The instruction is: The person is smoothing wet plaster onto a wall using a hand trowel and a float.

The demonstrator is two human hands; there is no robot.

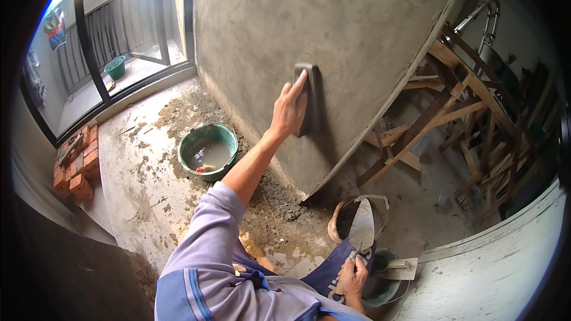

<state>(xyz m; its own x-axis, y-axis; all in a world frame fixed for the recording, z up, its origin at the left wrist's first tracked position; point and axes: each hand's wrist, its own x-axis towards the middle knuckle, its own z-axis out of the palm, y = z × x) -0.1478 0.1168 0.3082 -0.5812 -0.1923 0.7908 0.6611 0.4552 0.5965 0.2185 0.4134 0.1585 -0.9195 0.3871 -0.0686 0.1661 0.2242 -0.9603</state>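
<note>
My left hand (289,107) reaches up and grips a dark plastering float (317,92), which lies against the grey plastered wall (262,18). One finger stretches along the float's upper part; its handle is largely hidden by my hand. Low by my right leg, my right hand (354,277) closes round the handle of a pointed trowel (362,226). The trowel's pale blade points away from me, over the edge of a worn bucket (335,226). Beside my right hand stands a green bucket (383,297), with a flat rectangular trowel (403,269) across its top.
A green basin (184,163) of murky water, with a small red item in it, stands on the mortar-spattered floor (134,172). Red bricks (80,163) are stacked at left below the glass door (143,18). Wooden trestles and timber (440,110) crowd the right, past the wall's edge.
</note>
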